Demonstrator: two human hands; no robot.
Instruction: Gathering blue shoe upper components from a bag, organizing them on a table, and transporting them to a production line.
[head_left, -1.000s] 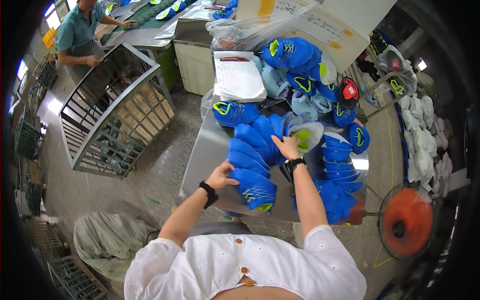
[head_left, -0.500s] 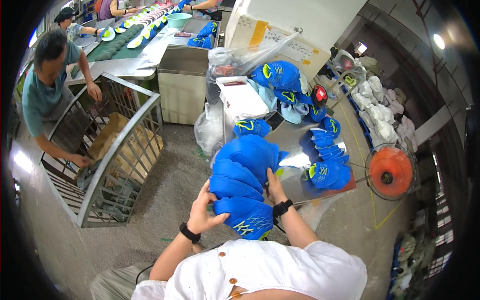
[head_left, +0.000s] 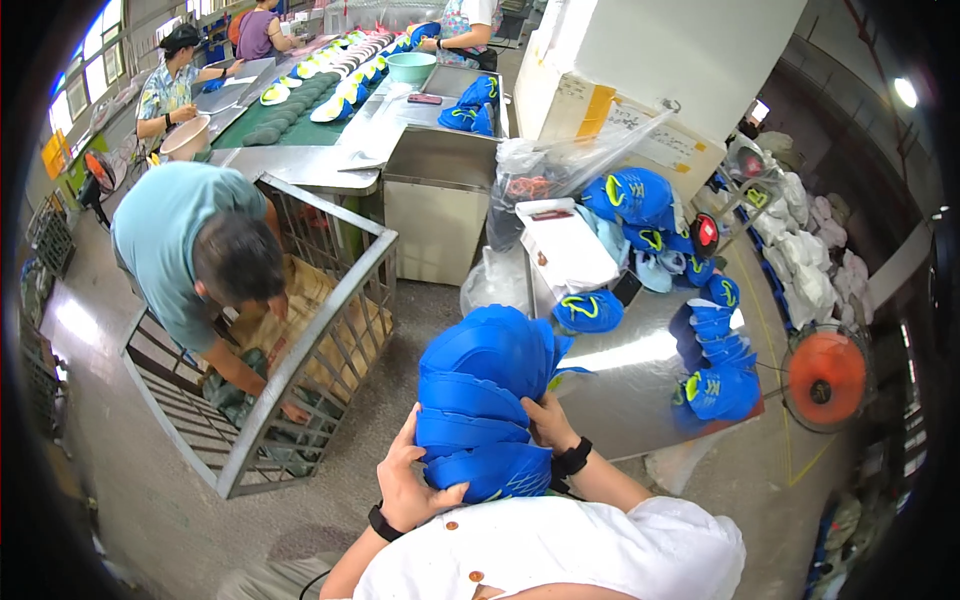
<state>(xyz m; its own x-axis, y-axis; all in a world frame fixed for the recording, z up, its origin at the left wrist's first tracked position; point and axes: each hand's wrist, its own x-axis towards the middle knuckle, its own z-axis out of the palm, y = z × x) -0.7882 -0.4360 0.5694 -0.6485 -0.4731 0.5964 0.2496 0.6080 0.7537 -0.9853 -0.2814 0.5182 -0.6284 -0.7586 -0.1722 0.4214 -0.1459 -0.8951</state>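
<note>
A fanned stack [head_left: 485, 400] of blue shoe uppers is sitting between the person's two hands, just beyond the white shirt [head_left: 560, 545] and to the left of the metal table [head_left: 610, 400]; it is apparently being held up rather than resting on anything. The left hand [head_left: 412, 478] is clasping its near left edge, thumb and fingers spread wide around it, the thumb lying across the near upper. The right hand [head_left: 550, 425] is pressing in on the right side with bent fingers; some of its fingertips are hiding behind the uppers, so how far they are reaching under cannot be told.

The layers are only overlapping, so a loosening right hand could be letting the far ones slide or fan apart. Too hard a squeeze from the left could be creasing the nearest upper, and a sharp tilt could be tipping the far end toward the floor.

On the table, a blue shoe [head_left: 588, 311] is lying just beyond the stack, a notepad [head_left: 570, 250] is lying farther off, and a row of uppers [head_left: 722, 355] is lining the right side. A fan [head_left: 823, 385] is standing farther right. To the left, a co-worker [head_left: 185, 250] is bending into a barred cart [head_left: 258, 420], well apart from the stack.
</note>
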